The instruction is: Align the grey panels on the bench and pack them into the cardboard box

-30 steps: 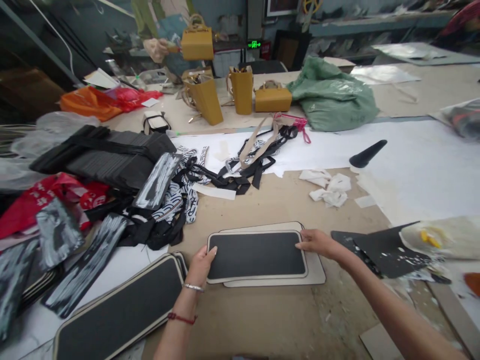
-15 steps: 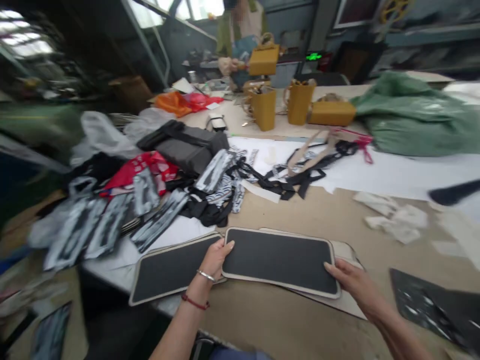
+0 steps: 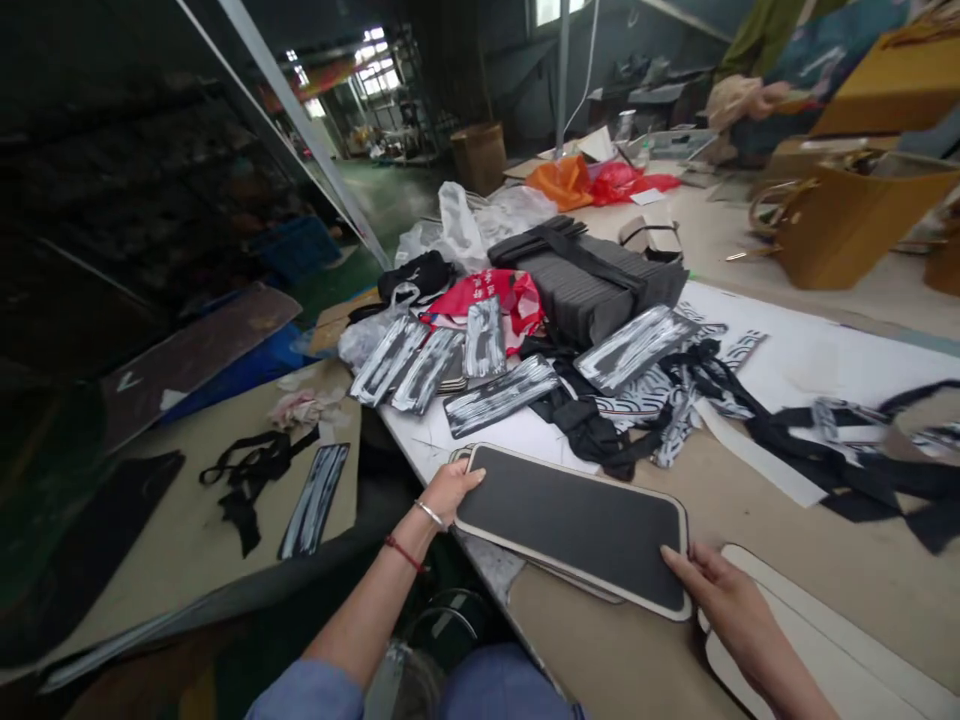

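A flat black panel with rounded corners and a pale border is held between my two hands near the table's front edge. My left hand grips its left end, thumb on top. At the right end my right hand pinches it, thumb on the black face. Beneath it, another similar panel shows only along its lower edge. Pale cream panels lie on the table by my right wrist. Beyond the held panel, dark strips smeared with white rest on the table.
A stack of dark grey pieces sits farther back beside a red printed bag. Black straps are tangled at the right. A co-worker's hand is near mustard bags. Left stands a lower board with straps.
My view has swung left. The held panel has moved left, away from the pale panels and over the other black panel, with both hands still gripping its ends.
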Motion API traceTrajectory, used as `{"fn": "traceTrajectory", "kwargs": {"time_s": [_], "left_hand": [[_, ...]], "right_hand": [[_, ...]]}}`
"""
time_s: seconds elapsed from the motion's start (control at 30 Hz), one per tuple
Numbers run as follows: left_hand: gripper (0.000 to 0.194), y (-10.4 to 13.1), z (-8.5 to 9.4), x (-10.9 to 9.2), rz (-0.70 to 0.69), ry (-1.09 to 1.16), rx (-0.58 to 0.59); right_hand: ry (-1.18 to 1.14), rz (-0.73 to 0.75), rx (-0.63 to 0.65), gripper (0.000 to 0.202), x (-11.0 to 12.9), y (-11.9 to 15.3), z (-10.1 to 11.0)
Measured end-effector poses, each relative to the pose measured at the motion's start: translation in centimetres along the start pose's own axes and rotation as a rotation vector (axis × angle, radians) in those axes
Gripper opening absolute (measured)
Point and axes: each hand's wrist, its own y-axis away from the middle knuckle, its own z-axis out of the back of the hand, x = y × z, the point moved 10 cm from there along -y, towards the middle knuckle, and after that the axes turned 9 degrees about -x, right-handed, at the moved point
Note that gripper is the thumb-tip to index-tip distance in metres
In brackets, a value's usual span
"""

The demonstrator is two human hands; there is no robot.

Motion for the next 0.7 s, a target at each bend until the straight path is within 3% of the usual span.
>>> {"fn": "traceTrajectory", "kwargs": {"time_s": [0.13,0.37,0.53,0.7], "left_hand": [[0.034,-1.0,1.9,-0.3,0.017,0.035,-0.018],[0.030,-1.8,2.7,-0.2,0.042,0.042,0.001],[0.028,-0.9,3.0,-0.4,0.109,0.121,0.072],[0.030,1.3,4.0,0.7,0.261,0.154,0.119]], "right_hand": [[0.070,0.016,0.035,0.038,1.1,-0.8,-2.1],[0.050,-0.013,0.051,0.043,1.4,-0.6,-3.7],[0.085,0.029,-0.016,0.039,1.8,-0.2,-3.1],[0.228,0.107,-0.159,0.040,4.7,1.0,-1.6]]}}
